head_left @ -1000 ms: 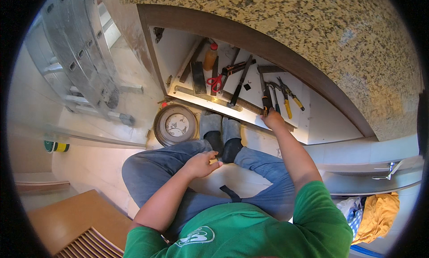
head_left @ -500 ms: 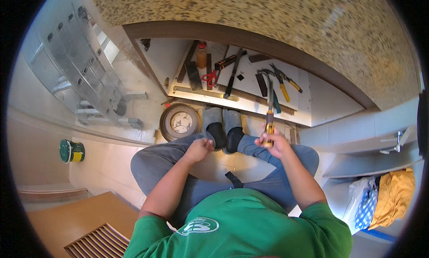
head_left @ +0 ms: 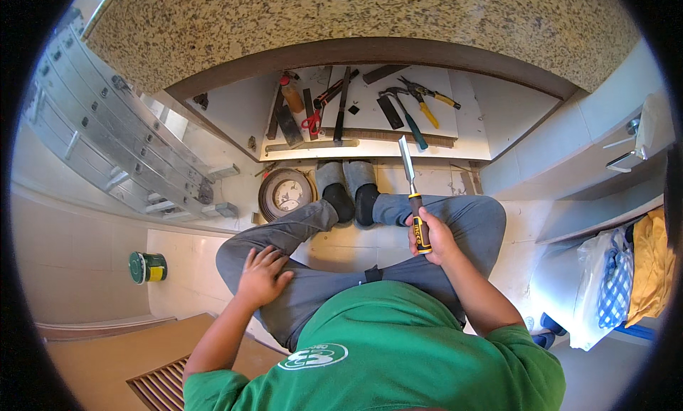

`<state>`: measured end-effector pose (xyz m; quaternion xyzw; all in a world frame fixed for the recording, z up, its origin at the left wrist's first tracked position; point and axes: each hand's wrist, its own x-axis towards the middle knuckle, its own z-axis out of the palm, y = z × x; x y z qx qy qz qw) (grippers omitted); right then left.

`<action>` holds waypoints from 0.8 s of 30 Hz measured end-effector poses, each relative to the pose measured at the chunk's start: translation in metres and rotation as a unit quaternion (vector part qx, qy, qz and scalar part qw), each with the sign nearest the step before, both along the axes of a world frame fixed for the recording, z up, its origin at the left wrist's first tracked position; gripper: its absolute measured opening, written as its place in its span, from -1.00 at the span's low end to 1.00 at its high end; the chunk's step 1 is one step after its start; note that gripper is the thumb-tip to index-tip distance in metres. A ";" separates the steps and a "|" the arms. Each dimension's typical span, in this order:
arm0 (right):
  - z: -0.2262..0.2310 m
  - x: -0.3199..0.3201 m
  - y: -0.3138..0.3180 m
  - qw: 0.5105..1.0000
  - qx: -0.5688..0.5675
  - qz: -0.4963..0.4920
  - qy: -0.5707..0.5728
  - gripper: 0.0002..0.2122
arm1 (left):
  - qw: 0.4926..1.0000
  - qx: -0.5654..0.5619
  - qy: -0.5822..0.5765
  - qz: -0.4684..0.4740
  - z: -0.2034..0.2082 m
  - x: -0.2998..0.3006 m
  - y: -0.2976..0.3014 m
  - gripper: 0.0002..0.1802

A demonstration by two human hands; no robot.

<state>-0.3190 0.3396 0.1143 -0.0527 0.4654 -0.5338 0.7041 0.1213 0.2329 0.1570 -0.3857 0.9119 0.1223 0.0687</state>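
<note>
fingers of the right hand (head_left: 435, 239) wrap the chisel (head_left: 413, 197) handle, blade pointing up; left hand (head_left: 262, 276) rests spread, palm down, empty, on the left knee (head_left: 242, 251).

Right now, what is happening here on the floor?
A person in a green shirt sits on the floor facing an open cabinet space under a stone counter. The right hand holds a chisel with a black and yellow handle, blade pointing up and away. The left hand rests flat on the left thigh. More tools lie on the cabinet floor, among them red scissors and pliers.
</note>
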 end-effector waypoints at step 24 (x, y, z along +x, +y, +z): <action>0.044 -0.012 0.015 0.887 -0.111 0.042 0.446 -0.77 | 0.875 0.312 0.368 0.043 0.057 -0.181 -0.027 -0.11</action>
